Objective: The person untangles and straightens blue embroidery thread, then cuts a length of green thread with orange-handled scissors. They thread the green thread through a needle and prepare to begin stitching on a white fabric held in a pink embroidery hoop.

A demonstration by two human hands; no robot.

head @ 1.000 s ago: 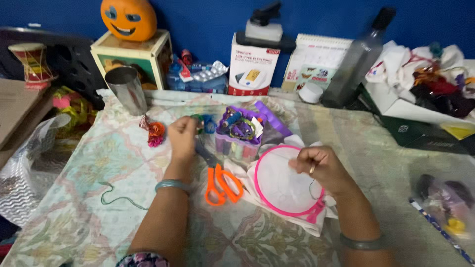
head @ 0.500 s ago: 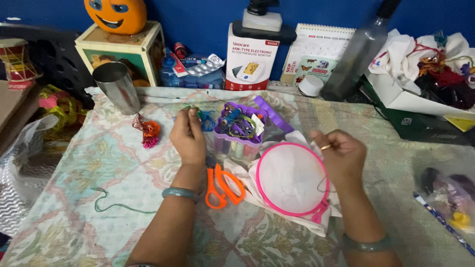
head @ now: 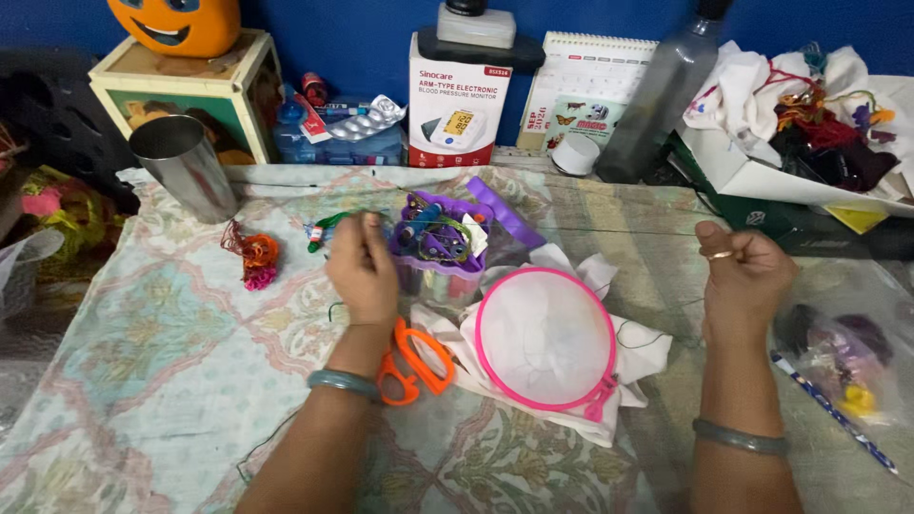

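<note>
Left hand (head: pixel 362 266) pinches green thread (head: pixel 328 222) just left of purple thread box (head: pixel 440 238). Right hand (head: pixel 745 276), fingers closed on a thin strand, right of pink embroidery hoop (head: pixel 545 340). Orange scissors (head: pixel 411 362) beside hoop's left.

At the upper left of the frame we see the orange painted pumpkin face (head: pixel 176 21) cut off by the top edge. The dark glass bottle (head: pixel 657 100) loses its neck at the top edge too. Our left hand (head: pixel 362 266) covers part of the orange-handled scissors (head: pixel 414 362). We cannot make out what the right hand (head: pixel 743 276) pinches; it is too fine to tell.
</note>
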